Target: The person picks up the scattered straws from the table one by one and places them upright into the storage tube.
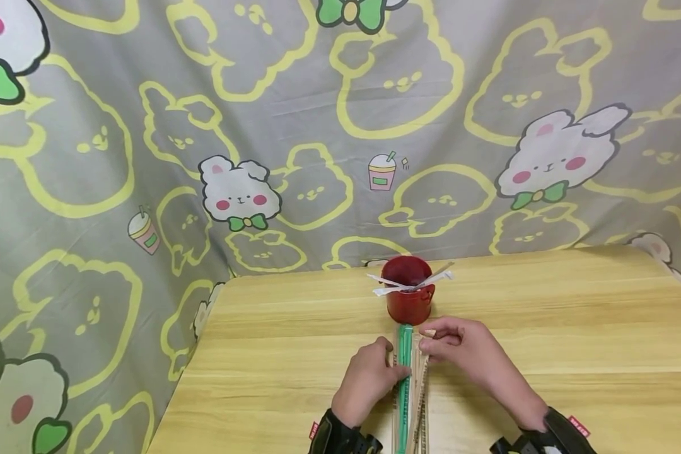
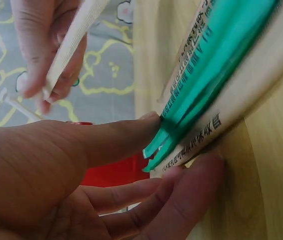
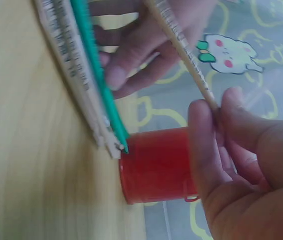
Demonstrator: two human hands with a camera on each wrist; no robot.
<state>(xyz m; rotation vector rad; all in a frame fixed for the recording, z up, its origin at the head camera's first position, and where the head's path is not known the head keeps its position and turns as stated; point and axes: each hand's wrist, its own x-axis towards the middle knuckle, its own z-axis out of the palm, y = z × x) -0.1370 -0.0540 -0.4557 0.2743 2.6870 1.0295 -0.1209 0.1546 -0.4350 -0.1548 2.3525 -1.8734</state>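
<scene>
A narrow row of paper-wrapped straws lies lengthwise on the table in the head view, green wrappers (image 1: 404, 397) among printed brown ones (image 2: 209, 135). My left hand (image 1: 369, 377) grips the row near its far end, thumb over the green wrappers and fingers along the other side. With thumb and fingertips, my right hand (image 1: 468, 347) pinches the far end of one brown wrapped straw (image 3: 184, 50). In the right wrist view this straw slants away from the others. Just beyond the row stands a red bucket (image 1: 408, 309), with several white-wrapped straws (image 1: 390, 290) across its mouth.
The wooden table (image 1: 545, 328) reaches back to a grey cartoon-print curtain (image 1: 295, 126), which also hangs along the left side. The bucket stands near the table's back edge, with a small handle lug on its side.
</scene>
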